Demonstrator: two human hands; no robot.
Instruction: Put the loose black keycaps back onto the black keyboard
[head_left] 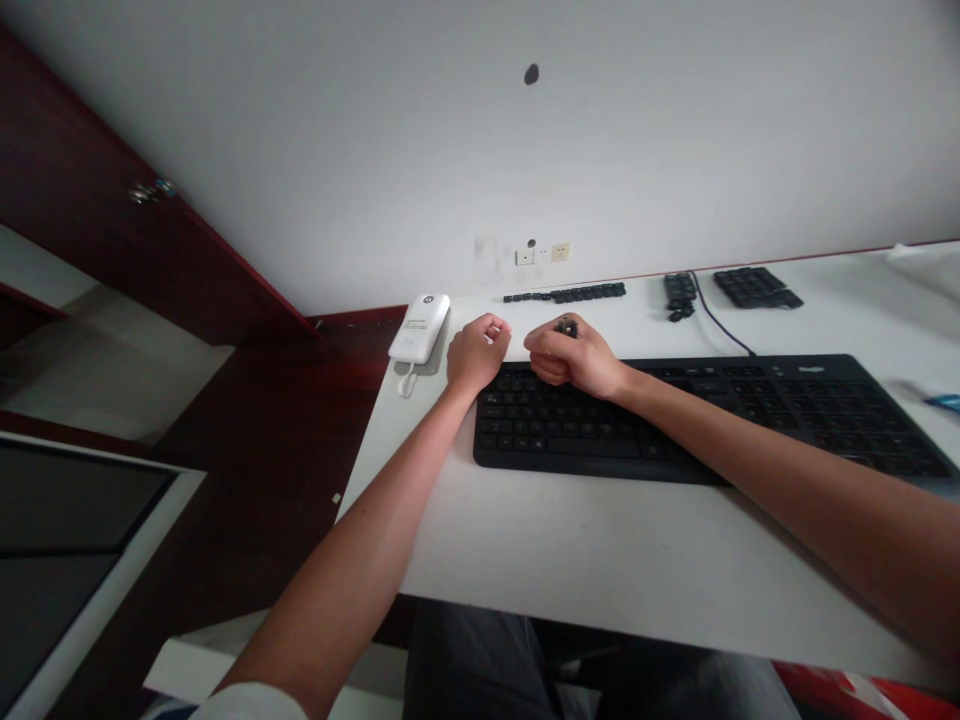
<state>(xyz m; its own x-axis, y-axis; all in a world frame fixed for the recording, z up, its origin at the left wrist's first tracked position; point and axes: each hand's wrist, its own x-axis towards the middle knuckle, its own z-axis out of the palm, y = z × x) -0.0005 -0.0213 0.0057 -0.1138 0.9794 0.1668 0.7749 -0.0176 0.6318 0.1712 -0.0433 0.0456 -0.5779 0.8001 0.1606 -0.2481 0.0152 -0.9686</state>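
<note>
A black keyboard [592, 470] lies on the white desk, several of its keycaps removed from the upper rows. Over its upper left part, my right hand [574, 358] is curled into a fist, with small black keycaps [568, 328] showing at the top between the fingers. My left hand [478, 352] rests by the keyboard's upper left corner, fingers bent and thumb close to them; whatever they may hold is hidden. Behind the hands, a row of loose keycaps [589, 293] lies along the back of the desk.
A white power bank [420, 328] with a short cable sits at the desk's left edge. More loose keycaps [679, 293] and a larger group of keycaps [754, 287] lie at the back, near the keyboard cable [724, 328]. A blue object [943, 402] is at far right.
</note>
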